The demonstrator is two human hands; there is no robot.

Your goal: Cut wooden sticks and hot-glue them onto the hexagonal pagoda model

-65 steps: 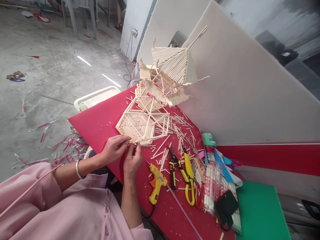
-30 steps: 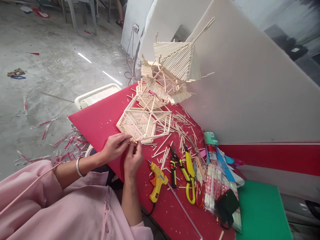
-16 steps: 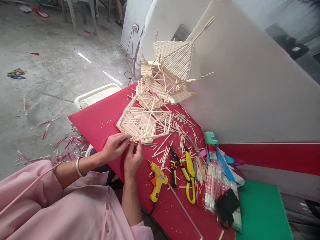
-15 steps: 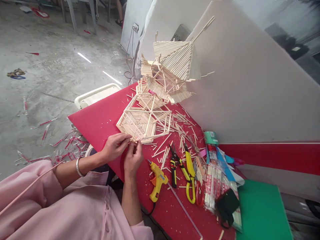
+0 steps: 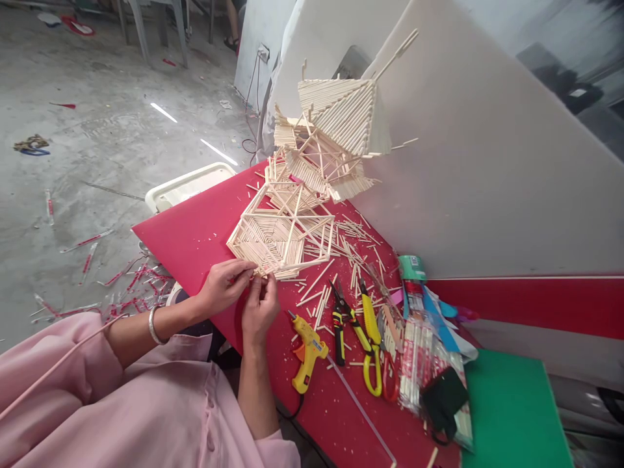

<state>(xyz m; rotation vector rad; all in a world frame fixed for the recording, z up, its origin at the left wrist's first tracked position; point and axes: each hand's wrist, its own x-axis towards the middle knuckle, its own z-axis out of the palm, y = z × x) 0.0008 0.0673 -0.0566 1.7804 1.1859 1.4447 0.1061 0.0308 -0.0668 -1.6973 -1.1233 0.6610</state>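
Note:
A six-sided model frame (image 5: pixel 268 237) built of pale wooden sticks lies on the red table, with a spoked frame of sticks over its panelled base. My left hand (image 5: pixel 225 286) is closed at the frame's near corner, thumb and fingertips pinched on a small wooden stick (image 5: pixel 260 272). Close beside it, my right hand (image 5: pixel 260 311) pinches at the same spot, its fingertips also on the stick. The fingers hide most of the piece. A yellow glue gun (image 5: pixel 308 354) lies just right of my right hand.
Behind stands a tiered stick model (image 5: pixel 336 130) with slatted roofs. Loose sticks (image 5: pixel 351 247) litter the red table (image 5: pixel 180 227). Pliers (image 5: pixel 344 318), yellow-handled scissors (image 5: pixel 371 338), wrapped stick packets (image 5: pixel 416 364) and a black object (image 5: pixel 444 396) lie to the right. A pale tray (image 5: pixel 190 185) sits beyond the table.

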